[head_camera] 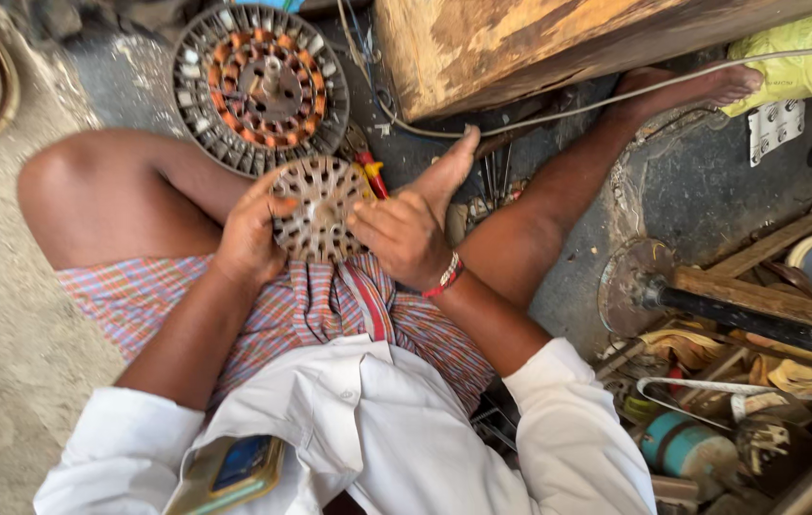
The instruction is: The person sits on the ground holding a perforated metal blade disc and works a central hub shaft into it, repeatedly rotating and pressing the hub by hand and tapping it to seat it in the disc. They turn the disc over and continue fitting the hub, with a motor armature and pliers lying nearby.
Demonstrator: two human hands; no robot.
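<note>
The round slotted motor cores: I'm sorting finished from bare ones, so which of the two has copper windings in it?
The larger core on the floor, ringed with orange-copper coils. The smaller core, held between the left hand and right hand, shows empty slots.

We've got a round, rusty metal disc (318,208) riddled with holes, tilted up on edge over our lap, gripped at both sides, just below the floor's wound stator.

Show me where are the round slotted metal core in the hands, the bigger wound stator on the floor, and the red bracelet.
round slotted core (318,212), head view, middle of its slotted face
wound stator (260,88), head view, ring of copper coils
red bracelet (445,277), head view, band on right wrist
</note>
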